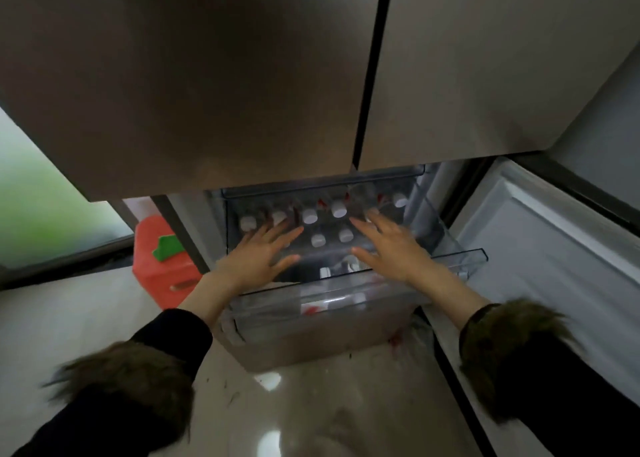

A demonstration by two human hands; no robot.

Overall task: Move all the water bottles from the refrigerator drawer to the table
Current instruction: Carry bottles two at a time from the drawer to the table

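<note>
Clear plastic is forming the refrigerator drawer, which is standing pulled out below the closed upper doors. Water bottles are standing upright inside it, long axes vertical, white caps pointing up toward the camera; the caps are lying in roughly two rows (about eight are countable, the rest being blurred or covered by the hands). Red labels are showing between the necks at the back row. A second clear bin is sitting in front of and below the drawer, holding something white and red that is too blurred to name.

Left hand is hovering over the drawer's left side, fingers straight and spread, holding nothing; whether the fingertips are touching a cap cannot be told. Right hand is lying likewise over the right side, fingers extended and apart, empty. Both forearms are wearing dark sleeves with fur cuffs.

An orange-red stool is standing on the pale floor left of the refrigerator, and the lower right door is hanging open.
</note>
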